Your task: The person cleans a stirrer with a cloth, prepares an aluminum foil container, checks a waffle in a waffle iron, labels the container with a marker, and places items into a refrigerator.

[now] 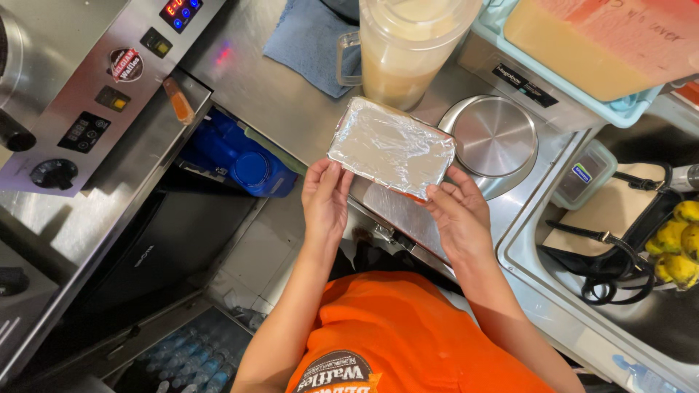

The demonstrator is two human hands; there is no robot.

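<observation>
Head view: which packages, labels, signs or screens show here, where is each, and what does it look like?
Foil-wrapped tray: flat silver rectangle, centre, held by left hand and right hand.
Display: dark panel, red digits, blue buttons, machine top left.
Round sticker: red, white and black, same machine.
Black label: strip on steel box, upper right.
Small container: clear, blue label, right.

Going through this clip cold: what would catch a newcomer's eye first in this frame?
First, the shiny foil-wrapped rectangular tray at centre, held at its near edge by the left hand and right hand over the steel counter. Behind it stands a clear pitcher of beige liquid, with a round metal scale plate to its right. Yellow fruit and black scissors lie in the sink at far right.
</observation>
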